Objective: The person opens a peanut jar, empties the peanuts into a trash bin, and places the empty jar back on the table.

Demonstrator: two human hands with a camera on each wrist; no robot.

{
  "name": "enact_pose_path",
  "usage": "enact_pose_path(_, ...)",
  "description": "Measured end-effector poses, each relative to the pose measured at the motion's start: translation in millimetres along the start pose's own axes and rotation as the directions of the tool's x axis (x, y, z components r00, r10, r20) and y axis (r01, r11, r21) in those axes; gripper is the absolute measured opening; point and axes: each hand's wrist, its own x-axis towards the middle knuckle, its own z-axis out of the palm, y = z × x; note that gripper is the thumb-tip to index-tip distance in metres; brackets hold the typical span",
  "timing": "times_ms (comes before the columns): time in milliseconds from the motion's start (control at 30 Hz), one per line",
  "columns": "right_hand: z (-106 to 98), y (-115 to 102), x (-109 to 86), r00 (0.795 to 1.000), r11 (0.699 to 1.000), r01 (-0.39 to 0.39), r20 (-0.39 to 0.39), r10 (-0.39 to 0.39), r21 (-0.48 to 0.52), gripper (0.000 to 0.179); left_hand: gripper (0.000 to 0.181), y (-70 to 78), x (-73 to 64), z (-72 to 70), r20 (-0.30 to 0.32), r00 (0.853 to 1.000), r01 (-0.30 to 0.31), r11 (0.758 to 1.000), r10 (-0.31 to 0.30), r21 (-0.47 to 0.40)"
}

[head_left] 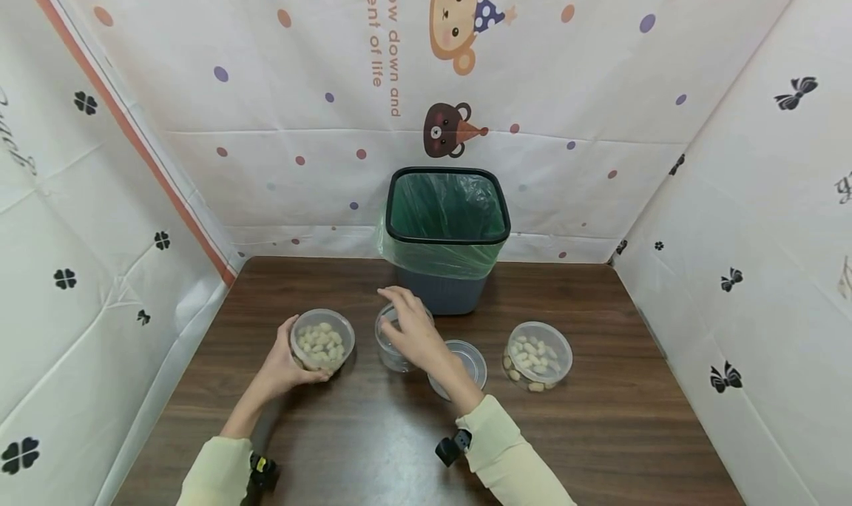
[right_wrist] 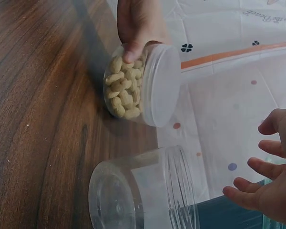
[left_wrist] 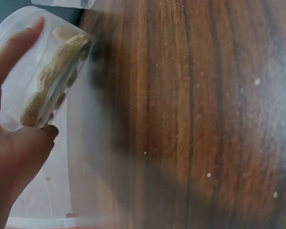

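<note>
- Step in hand, my read: holding the left peanut jar (head_left: 322, 343) with the left hand (head_left: 282, 365); right hand (head_left: 413, 332) free.
- Left peanut jar is left of the empty jar (head_left: 395, 358), well apart from its wall; whether its base touches the table (head_left: 599, 424), can't tell.
- Left grip: thumb and fingers round the jar's side; whitish cap (right_wrist: 167, 88) on, peanuts (right_wrist: 125, 90) show inside.
- Right grip: holding nothing, fingers spread wide, just beside the empty jar's threaded rim in the right wrist view; no contact seen there.
- Next move probably calls for a steady left hold and for the right fingers to draw in before they can take anything; keep them off the empty jar's rim, it looks light and easy to knock.
- Loose lid (head_left: 472, 359): flat on the table, right of the empty jar and slightly nearer the person; right forearm (head_left: 455, 384) crosses over part of it.
- Right peanut jar (head_left: 539, 354): well right of the empty jar, past the loose lid, cap on.
- Bin (head_left: 442, 295) with green liner (head_left: 426, 258): behind the empty jar, a bit right; limits reach that way.
- Printed wall sheet (head_left: 266, 84): farther back behind the empty jar, beyond the bin.
</note>
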Motion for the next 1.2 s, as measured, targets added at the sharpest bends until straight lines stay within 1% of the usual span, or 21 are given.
enact_pose_path(67, -0.7, 0.4, 1.2, 1.0, 1.0, -0.001, -0.002, 0.001, -0.002, 0.05, 0.137, 1.4, 2.0, 0.5, 0.013, 0.999, -0.032, 0.999, 0.032, 0.043)
enact_pose_path(133, -1.0, 0.4, 1.9, 1.0, 1.0, -0.01, 0.004, 0.01, -0.005, 0.05, 0.135, 2.2, 3.7, 1.3, 0.015, 0.999, -0.051, 0.995, 0.05, 0.08)
enact_pose_path(300, -0.3, -0.4, 1.8, 1.0, 1.0, -0.025, 0.016, 0.025, 0.001, 0.051, 0.127, 4.7, 4.6, 4.6, -0.006, 0.997, -0.076, 0.988, 0.077, 0.133)
enact_pose_path(433, -1.4, 0.0, 1.1, 1.0, 1.0, -0.028, 0.012, 0.028, 0.007, 0.05, 0.128, 9.1, 4.0, 8.0, -0.027, 0.997, -0.067, 0.988, 0.071, 0.139)
enact_pose_path(567, -0.6, 0.4, 0.7, 0.999, 1.0, -0.031, 0.013, 0.031, 0.0, 0.049, 0.127, 15.6, 2.4, 11.3, -0.052, 0.997, -0.047, 0.992, 0.053, 0.114)
enact_pose_path(667, 1.5, -0.4, 0.6, 1.0, 1.0, -0.02, 0.014, 0.02, -0.001, 0.05, 0.126, 22.1, 1.4, 13.6, -0.087, 0.994, -0.05, 0.994, 0.059, 0.1)
enact_pose_path(800, 1.4, -2.6, 1.1, 1.0, 1.0, 0.002, 0.005, -0.002, 0.007, 0.05, 0.125, 35.3, 3.8, 16.9, -0.13, 0.988, -0.069, 0.994, 0.079, 0.081)
enact_pose_path(933, -2.7, -4.8, 3.3, 1.0, 1.0, 0.003, -0.005, -0.003, 0.002, 0.051, 0.125, 53.9, 11.9, 19.9, -0.157, 0.983, -0.09, 0.994, 0.099, 0.066)
enact_pose_path(1067, -7.2, -7.3, 5.6, 1.0, 1.0, -0.004, 0.004, 0.004, 0.002, 0.053, 0.125, 73.5, 19.4, 22.7, -0.159, 0.978, -0.123, 0.989, 0.134, 0.078)
enact_pose_path(1200, -10.5, -10.9, 7.6, 1.0, 1.0, -0.013, 0.018, 0.013, 0.02, 0.058, 0.125, 90.9, 22.7, 26.1, -0.144, 0.977, -0.143, 0.986, 0.154, 0.084)
